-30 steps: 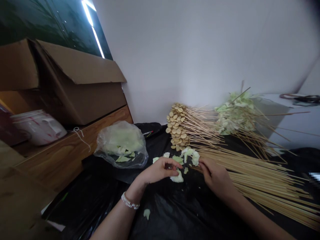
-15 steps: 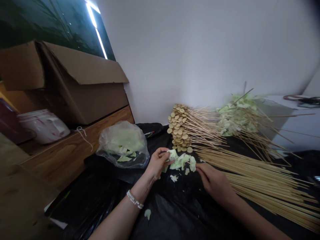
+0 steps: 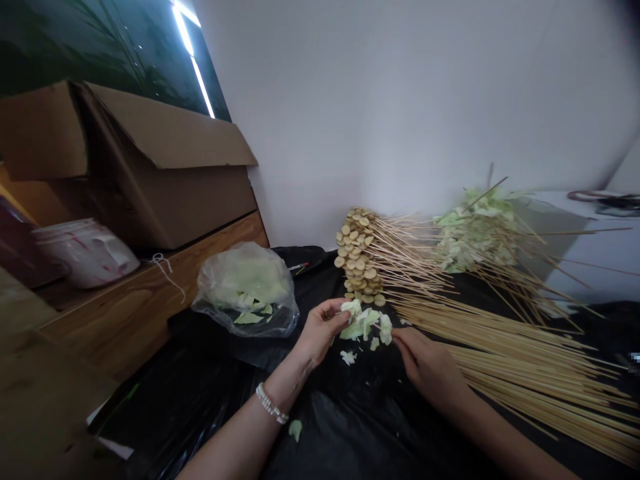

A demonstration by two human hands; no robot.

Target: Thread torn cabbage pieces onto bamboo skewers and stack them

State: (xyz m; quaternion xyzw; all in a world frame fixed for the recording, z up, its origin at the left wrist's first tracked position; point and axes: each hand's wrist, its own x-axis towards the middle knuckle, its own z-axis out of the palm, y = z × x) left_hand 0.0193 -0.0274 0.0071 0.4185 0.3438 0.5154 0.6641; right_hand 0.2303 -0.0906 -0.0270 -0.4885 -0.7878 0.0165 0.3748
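Note:
Pale green cabbage pieces (image 3: 367,323) hang in a row between my two hands, above the black plastic sheet (image 3: 340,427). My left hand (image 3: 323,331), with a beaded bracelet at the wrist, pinches the cabbage at the row's left end between thumb and fingers. My right hand (image 3: 425,363) is closed at the right end on a bamboo skewer, which is mostly hidden by the fingers and the leaves. Below the hands lies a small cabbage scrap (image 3: 349,357), and another leaf bit (image 3: 295,430) rests nearer to me.
A clear plastic bag (image 3: 245,287) of cabbage stands at the left. Skewered round slices (image 3: 357,257) are stacked by the wall, beside a heap of cabbage skewers (image 3: 475,230). Loose bamboo skewers (image 3: 530,367) lie at the right. A cardboard box (image 3: 200,193) sits on the wooden ledge (image 3: 220,257).
My left hand has shifted slightly right, towards my right hand, and the cabbage at its fingertips has moved with it. My right hand has hardly moved.

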